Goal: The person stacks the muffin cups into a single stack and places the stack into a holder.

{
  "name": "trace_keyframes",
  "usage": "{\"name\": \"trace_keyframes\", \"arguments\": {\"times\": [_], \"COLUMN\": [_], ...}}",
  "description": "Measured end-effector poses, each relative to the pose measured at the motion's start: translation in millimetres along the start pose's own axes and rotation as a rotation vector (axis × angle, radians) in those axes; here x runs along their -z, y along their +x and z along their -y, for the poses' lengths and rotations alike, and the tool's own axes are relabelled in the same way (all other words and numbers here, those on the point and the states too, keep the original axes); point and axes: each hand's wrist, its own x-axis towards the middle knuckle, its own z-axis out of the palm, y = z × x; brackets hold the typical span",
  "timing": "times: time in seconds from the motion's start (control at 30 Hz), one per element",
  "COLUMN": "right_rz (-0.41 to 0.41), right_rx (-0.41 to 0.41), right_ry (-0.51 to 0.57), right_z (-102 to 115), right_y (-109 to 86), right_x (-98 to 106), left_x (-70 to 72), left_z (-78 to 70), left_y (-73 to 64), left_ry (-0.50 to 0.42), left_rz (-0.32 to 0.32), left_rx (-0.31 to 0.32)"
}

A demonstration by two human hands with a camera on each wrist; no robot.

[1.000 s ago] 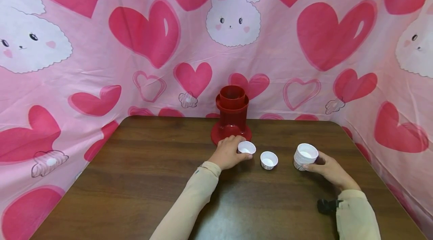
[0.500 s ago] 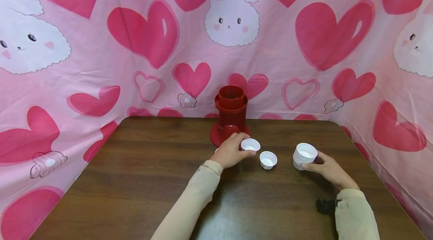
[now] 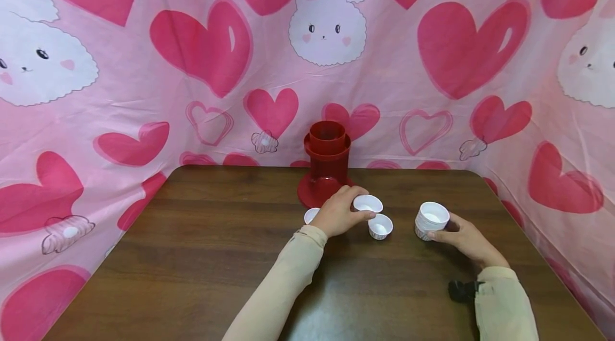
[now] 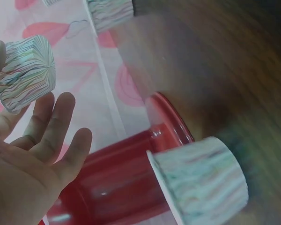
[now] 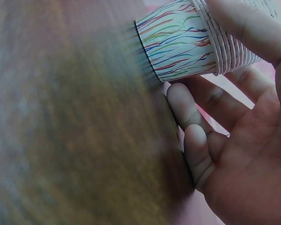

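Observation:
My left hand (image 3: 342, 214) pinches a small white paper baking cup (image 3: 368, 204) by its side, thumb and fingers at the wall. Wavy coloured lines cover this cup's outside in the left wrist view. It is raised and overlaps a second baking cup (image 3: 380, 228) standing on the table. A third baking cup (image 3: 311, 215) shows partly behind my left hand, in front of the red stand. On the right, my right hand (image 3: 471, 242) grips a stack of nested baking cups (image 3: 431, 222) standing upright. Several rims of that stack (image 5: 178, 44) show in the right wrist view.
A red plastic stand (image 3: 329, 167) with a round base and a tube-shaped top stands at the back of the brown wooden table (image 3: 206, 255). Behind the table hangs a pink cloth (image 3: 211, 117) with hearts and rabbits. A black strap piece (image 3: 462, 291) is at the right sleeve.
My left hand has lifted its baking cup and carried it right, towards the middle cup. The cup at the left has come into sight behind it. My right hand still holds the stack.

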Motion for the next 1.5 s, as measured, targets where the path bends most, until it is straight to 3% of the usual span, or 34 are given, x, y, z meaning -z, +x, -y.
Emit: {"name": "trace_keyframes", "arguments": {"times": [0.53, 0.9, 1.5], "right_rz": [-0.048, -0.031, -0.006], "right_rx": [0.115, 0.070, 0.056], "right_ry": [-0.031, -0.007, 0.024], "right_z": [-4, -5, -3], "right_y": [2.9, 3.2, 1.3], "right_x": [-2, -2, 1], "left_x": [-10.4, -21.4, -48.7], "left_z": [-26.2, -47.3, -68.2], "left_y": [16.7, 29.0, 55.4], "left_ry": [-0.005, -0.016, -0.091], "left_rz": [0.025, 0.052, 0.098], "left_rx": [0.007, 0.000, 0.014]}}
